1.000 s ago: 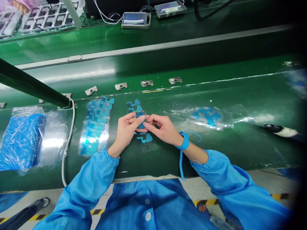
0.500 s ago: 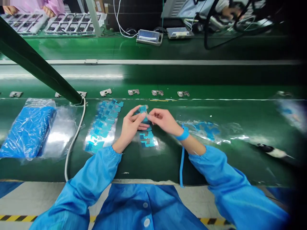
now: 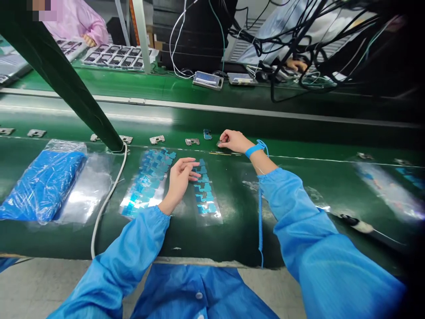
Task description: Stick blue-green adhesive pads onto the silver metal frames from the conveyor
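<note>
My right hand (image 3: 235, 141) is reaching over the green belt, fingertips pinched on a small silver metal part (image 3: 219, 143), mostly hidden by the fingers. Just left of it lies a similar small part covered with blue film (image 3: 207, 134). My left hand (image 3: 181, 178) holds nothing; its fingers are stretched apart at the left edge of a narrow clear sheet of blue die-cut stickers (image 3: 205, 188). Left of that hand is a wider sheet of blue stickers (image 3: 149, 177). More silver parts (image 3: 192, 141) sit in a row along the belt.
A plastic-wrapped blue pack (image 3: 44, 181) and clear film lie at left. The dark green post (image 3: 96, 113) and a white cable (image 3: 108, 190) stand nearby. A coiled blue wrist cord (image 3: 260, 221) hangs at right, near a black-and-white handled tool (image 3: 358, 223). Co-workers sit beyond the belt.
My hands have parted. The blue-filmed part they held now lies on the belt. My right hand has moved up and right onto a silver part; the left has opened. The view has shifted.
</note>
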Demonstrator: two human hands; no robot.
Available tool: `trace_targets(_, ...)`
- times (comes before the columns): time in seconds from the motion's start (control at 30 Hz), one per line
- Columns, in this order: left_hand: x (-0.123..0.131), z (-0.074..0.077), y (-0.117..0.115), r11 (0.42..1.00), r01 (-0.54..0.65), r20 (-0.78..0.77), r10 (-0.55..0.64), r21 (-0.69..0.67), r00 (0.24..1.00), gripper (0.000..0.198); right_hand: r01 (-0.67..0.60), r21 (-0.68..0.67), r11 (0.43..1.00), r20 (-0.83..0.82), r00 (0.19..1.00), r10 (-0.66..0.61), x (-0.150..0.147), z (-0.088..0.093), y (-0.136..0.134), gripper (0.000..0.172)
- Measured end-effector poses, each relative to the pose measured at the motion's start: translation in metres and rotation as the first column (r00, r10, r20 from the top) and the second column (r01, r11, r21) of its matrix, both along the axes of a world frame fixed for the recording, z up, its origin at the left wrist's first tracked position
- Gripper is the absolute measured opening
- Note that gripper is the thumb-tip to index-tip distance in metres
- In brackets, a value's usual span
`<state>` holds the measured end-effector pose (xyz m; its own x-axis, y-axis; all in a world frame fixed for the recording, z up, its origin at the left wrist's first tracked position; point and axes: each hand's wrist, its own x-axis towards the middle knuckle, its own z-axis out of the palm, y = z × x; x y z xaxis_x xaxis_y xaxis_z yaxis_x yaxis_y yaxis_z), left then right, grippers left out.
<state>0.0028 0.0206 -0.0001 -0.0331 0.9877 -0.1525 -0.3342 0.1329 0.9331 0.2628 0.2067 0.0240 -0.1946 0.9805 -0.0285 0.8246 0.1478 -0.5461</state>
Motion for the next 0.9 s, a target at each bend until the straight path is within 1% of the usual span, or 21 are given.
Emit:
trace_targets(0.07,0.0,-0.002,0.001,1.0,0.006,0.004,-0.006,0.004,1.0,0.03,-0.02,0.048,0.999,-0.05,0.999,0.023,-0.007,0.01,-0.01,0.023)
trace_targets(0.13,0.002,-0.004,0.001,0.999,0.037,0.012,-0.037,0.009,0.999,0.036,0.002,0.123,0.992,-0.224,0.974,0.026,-0.021,0.018,-0.031,0.031)
trace_targets(0.17,0.003,-0.005,0.0,0.998,0.063,0.017,-0.063,0.01,0.998,0.043,0.039,0.139,0.989,-0.403,0.915,0.02,-0.031,0.019,-0.046,0.036)
trace_targets(0.2,0.006,-0.006,-0.001,0.995,0.096,0.025,-0.096,0.017,0.995,0.055,0.076,0.106,0.992,-0.596,0.803,0.002,-0.042,0.018,-0.063,0.04)
trace_targets(0.23,0.008,-0.006,-0.003,0.991,0.129,0.035,-0.131,0.037,0.991,0.067,0.089,0.037,0.995,-0.734,0.678,-0.034,-0.053,0.017,-0.081,0.045)
trace_targets(0.27,0.011,-0.006,-0.006,0.985,0.157,0.044,-0.161,0.073,0.986,0.077,0.072,-0.048,0.996,-0.821,0.565,-0.08,-0.065,0.014,-0.099,0.048)
trace_targets(0.3,0.015,-0.006,-0.008,0.978,0.17,0.051,-0.177,0.122,0.983,0.079,0.021,-0.129,0.991,-0.867,0.484,-0.123,-0.076,0.01,-0.116,0.05)
trace_targets(0.33,0.017,-0.007,-0.01,0.971,0.164,0.057,-0.176,0.177,0.983,0.076,-0.037,-0.191,0.981,-0.889,0.43,-0.157,-0.086,0.006,-0.131,0.051)
trace_targets(0.4,0.021,-0.007,-0.012,0.959,0.112,0.072,-0.135,0.259,0.988,0.062,-0.118,-0.246,0.962,-0.904,0.385,-0.184,-0.096,0.0,-0.154,0.052)
trace_targets(0.43,0.021,-0.006,-0.012,0.96,0.074,0.087,-0.101,0.271,0.991,0.057,-0.126,-0.234,0.964,-0.9,0.402,-0.166,-0.097,-0.003,-0.162,0.051)
trace_targets(0.47,0.02,-0.006,-0.011,0.964,0.036,0.109,-0.066,0.264,0.992,0.053,-0.106,-0.195,0.975,-0.881,0.456,-0.127,-0.093,-0.005,-0.169,0.05)
trace_targets(0.5,0.019,-0.006,-0.01,0.971,0.005,0.134,-0.038,0.24,0.99,0.05,-0.071,-0.128,0.989,-0.833,0.549,-0.068,-0.087,-0.006,-0.175,0.049)
trace_targets(0.57,0.014,-0.006,-0.005,0.987,-0.011,0.176,-0.018,0.162,0.984,0.046,-0.063,0.068,0.996,-0.621,0.778,0.091,-0.067,-0.007,-0.189,0.045)
trace_targets(0.6,0.012,-0.006,-0.004,0.993,-0.002,0.193,-0.02,0.114,0.981,0.046,-0.121,0.158,0.98,-0.47,0.864,0.183,-0.056,-0.009,-0.197,0.041)
trace_targets(0.63,0.01,-0.007,-0.002,0.997,0.026,0.207,-0.039,0.067,0.978,0.047,-0.233,0.212,0.949,-0.334,0.895,0.295,-0.045,-0.011,-0.206,0.035)
trace_targets(0.67,0.009,-0.009,-0.001,0.998,0.061,0.219,-0.065,0.025,0.974,0.049,-0.369,0.207,0.906,-0.247,0.877,0.413,-0.035,-0.015,-0.216,0.033)
trace_targets(0.7,0.009,-0.011,-0.001,0.995,0.096,0.231,-0.092,-0.006,0.969,0.051,-0.466,0.18,0.867,-0.178,0.851,0.494,-0.026,-0.021,-0.225,0.037)
trace_targets(0.73,0.01,-0.014,0.0,0.988,0.154,0.243,-0.143,-0.027,0.959,0.052,-0.511,0.162,0.844,-0.092,0.844,0.529,-0.019,-0.029,-0.233,0.044)
trace_targets(0.77,0.012,-0.018,0.001,0.979,0.201,0.234,-0.188,-0.032,0.954,0.051,-0.524,0.16,0.837,-0.001,0.848,0.531,-0.012,-0.038,-0.239,0.051)
trace_targets(0.8,0.013,-0.022,0.002,0.972,0.232,0.218,-0.219,-0.036,0.951,0.051,-0.525,0.172,0.834,0.082,0.851,0.518,-0.008,-0.048,-0.243,0.053)
trace_targets(0.9,0.018,-0.035,0.005,0.959,0.277,0.172,-0.264,-0.058,0.949,0.045,-0.512,0.233,0.827,0.202,0.857,0.474,-0.003,-0.073,-0.244,0.049)
